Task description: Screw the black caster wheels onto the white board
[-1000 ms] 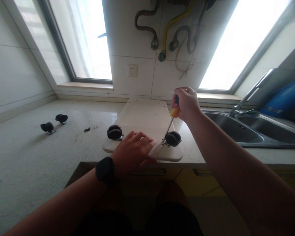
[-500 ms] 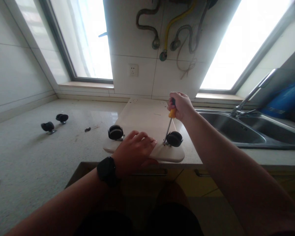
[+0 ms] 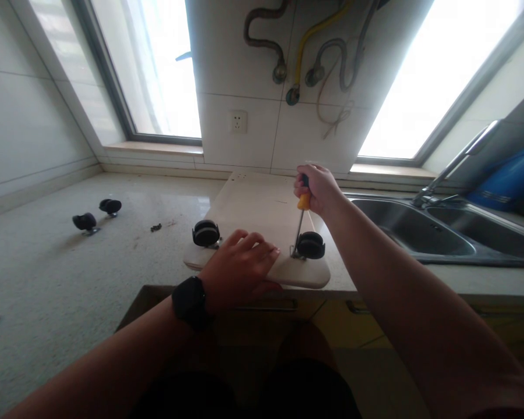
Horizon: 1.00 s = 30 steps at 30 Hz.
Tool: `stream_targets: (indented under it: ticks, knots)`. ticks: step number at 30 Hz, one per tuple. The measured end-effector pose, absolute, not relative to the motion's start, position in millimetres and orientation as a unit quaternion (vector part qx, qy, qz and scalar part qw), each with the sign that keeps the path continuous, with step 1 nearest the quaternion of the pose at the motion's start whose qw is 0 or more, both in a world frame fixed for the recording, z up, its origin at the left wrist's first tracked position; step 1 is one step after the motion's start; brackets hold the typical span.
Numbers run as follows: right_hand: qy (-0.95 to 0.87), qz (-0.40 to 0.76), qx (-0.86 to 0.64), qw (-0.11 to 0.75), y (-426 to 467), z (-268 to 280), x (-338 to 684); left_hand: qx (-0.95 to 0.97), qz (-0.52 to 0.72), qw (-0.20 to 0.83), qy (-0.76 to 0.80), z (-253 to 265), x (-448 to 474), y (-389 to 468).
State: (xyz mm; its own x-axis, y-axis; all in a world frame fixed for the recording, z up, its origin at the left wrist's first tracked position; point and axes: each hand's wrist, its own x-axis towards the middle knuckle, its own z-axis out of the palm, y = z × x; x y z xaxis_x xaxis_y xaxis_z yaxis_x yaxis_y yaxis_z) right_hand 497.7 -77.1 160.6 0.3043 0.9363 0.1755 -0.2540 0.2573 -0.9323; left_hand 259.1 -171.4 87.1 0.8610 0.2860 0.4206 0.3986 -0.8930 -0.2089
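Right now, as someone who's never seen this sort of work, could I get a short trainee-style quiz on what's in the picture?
1. Count: how many black casters sit on the pale board?
2. Choose: what does the right hand hold?
A) a hose
B) a screwdriver
C) a tap
3. True or false: the left hand rests on the board's near end.

Key:
1. Two, at the near end
2. B
3. True
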Motion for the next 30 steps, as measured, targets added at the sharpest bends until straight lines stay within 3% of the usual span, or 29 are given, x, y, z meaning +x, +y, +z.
stream_targets:
  ticks: [20, 30]
  knots:
    - [-0.480, 0.441, -0.408, 0.639, -80.3, 170.5, 478.6, -0.953, -0.196, 0.153, -0.176, 87.8, 258.9, -171.1]
    - [-0.521, 0.328, -0.403, 0.677, -107.4, 190.2, 464.6, -0.956, -0.190, 0.133, -0.181, 85.5, 259.5, -169.7]
